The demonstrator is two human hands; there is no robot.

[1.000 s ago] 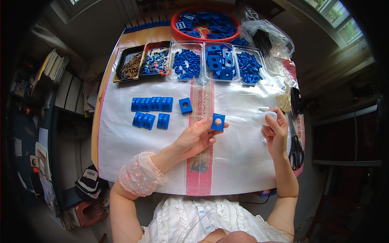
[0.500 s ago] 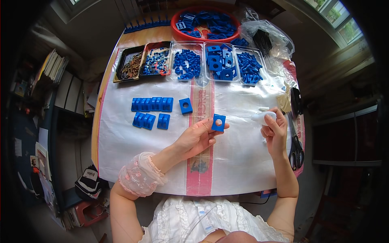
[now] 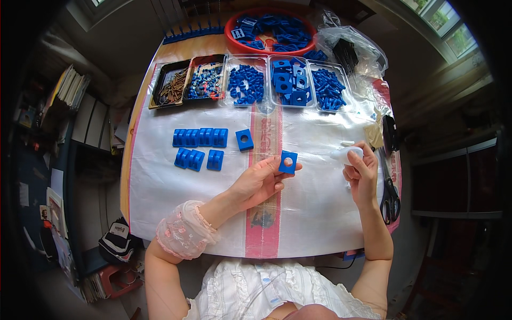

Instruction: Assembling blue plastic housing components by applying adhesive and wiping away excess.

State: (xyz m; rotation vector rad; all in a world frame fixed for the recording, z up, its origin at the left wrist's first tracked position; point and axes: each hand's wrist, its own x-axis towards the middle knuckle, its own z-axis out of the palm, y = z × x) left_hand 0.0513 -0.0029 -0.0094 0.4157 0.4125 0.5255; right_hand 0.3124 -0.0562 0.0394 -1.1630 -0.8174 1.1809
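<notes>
Left hand (image 3: 257,184): fingers closed in a pinch on a square blue plate (image 3: 288,169) with a round hole, held above the table (image 3: 320,224) around its middle, hole facing up toward the camera. Right hand (image 3: 361,173): fingers curled closed round a small white bottle (image 3: 345,154), nozzle end pointing left, well apart from the plate. Second holed plate (image 3: 246,146) lies on the table just beyond the left hand. Left of that, ridged blue pieces (image 3: 200,137) in two rows, far row longer. Five trays (image 3: 173,66) lined up across the far side: screws, small mixed bits, blue parts. Red basin (image 3: 228,40) of blue parts behind them. Black-handled scissors (image 3: 393,205) near the right edge, beside the right forearm.
</notes>
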